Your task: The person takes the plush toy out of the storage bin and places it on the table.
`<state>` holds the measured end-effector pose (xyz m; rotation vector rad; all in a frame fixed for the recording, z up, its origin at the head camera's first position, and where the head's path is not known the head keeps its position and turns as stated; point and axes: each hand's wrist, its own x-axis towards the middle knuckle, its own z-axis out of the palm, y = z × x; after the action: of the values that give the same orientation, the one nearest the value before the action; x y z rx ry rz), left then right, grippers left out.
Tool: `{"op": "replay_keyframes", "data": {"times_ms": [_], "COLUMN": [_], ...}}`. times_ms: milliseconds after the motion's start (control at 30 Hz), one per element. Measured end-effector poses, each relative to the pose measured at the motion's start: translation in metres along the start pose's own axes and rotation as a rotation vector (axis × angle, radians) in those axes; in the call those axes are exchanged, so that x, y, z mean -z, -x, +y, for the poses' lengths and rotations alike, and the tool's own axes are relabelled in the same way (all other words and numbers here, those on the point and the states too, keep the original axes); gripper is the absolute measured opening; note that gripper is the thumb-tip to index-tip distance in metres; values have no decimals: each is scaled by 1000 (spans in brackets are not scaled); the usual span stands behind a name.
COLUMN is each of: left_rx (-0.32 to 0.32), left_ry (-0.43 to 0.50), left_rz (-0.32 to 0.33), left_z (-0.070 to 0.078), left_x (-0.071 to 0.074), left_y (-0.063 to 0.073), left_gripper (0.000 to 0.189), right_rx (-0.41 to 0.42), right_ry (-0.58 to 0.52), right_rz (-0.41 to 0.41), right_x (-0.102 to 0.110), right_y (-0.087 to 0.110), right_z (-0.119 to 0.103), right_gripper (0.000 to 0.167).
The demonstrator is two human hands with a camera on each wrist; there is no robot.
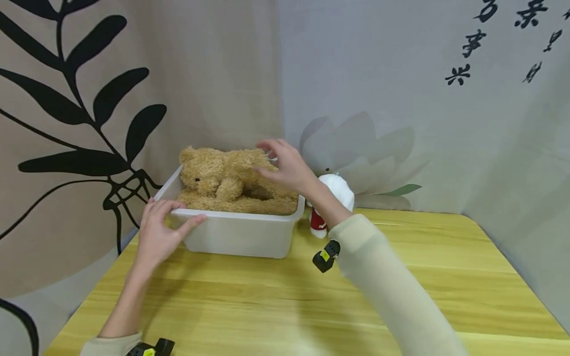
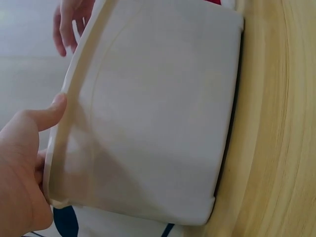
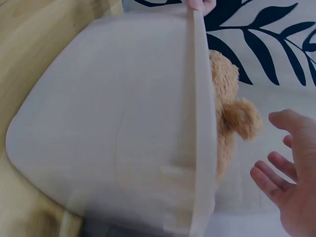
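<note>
A golden-brown plush teddy bear [image 1: 207, 168] lies in a white plastic bin [image 1: 238, 235], its head toward the left and its upper side above the rim. My left hand [image 1: 158, 227] grips the bin's front left corner; in the left wrist view the thumb lies on the rim and the other fingers are hidden behind it. Over the bin's right end hovers my right hand [image 1: 288, 165], its fingers spread and loosely bent. The right wrist view shows a gap between that hand [image 3: 291, 168] and the bear's raised paw [image 3: 244, 118].
A white plush toy [image 1: 339, 190] with red clothing stands just right of the bin, partly covered by my right forearm. The wooden table [image 1: 249, 301] meets a wall hanging with black leaves [image 1: 80, 160] at the left and grey cloth behind.
</note>
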<state>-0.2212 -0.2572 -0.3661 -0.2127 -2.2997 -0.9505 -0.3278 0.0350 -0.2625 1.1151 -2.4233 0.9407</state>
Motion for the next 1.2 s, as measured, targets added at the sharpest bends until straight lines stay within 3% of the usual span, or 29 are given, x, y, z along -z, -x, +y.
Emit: {"op": "replay_keyframes", "data": {"times_ms": [200,400,500,667,767,867,1033,1200], "left_rx": [1,15,17,16,12,11,17,2], "left_ry": [4,-2,-7,-26,-28,-25,-17,-15], "left_rz": [6,-10,-12,-4,-1,1,7,19], "left_z": [0,1,4,3,3,3,3,1], "left_x": [-1,0,0,0,-1,-2,-3,-3], "left_y": [0,2,2,1,0,0,0,0], "left_gripper": [47,48,49,50,48,46,45,44], "right_rx": [-36,-84,-59,-47,-57,-12,80,119], "right_ry": [57,162,208,178,158,153,171,116], "right_rz": [-23,-139,-140,-52,-16,38,174,308], "right_x": [-18,-35,-42,-46,-44,-41,-29,-7], "right_y": [-10,-16,-14,-14,-13,-12,-13,-14], "right_z": [-10,-16,-14,-12,-13,-16,-25,-31], "right_gripper": [52,63,54,30,27,25,22,23]}}
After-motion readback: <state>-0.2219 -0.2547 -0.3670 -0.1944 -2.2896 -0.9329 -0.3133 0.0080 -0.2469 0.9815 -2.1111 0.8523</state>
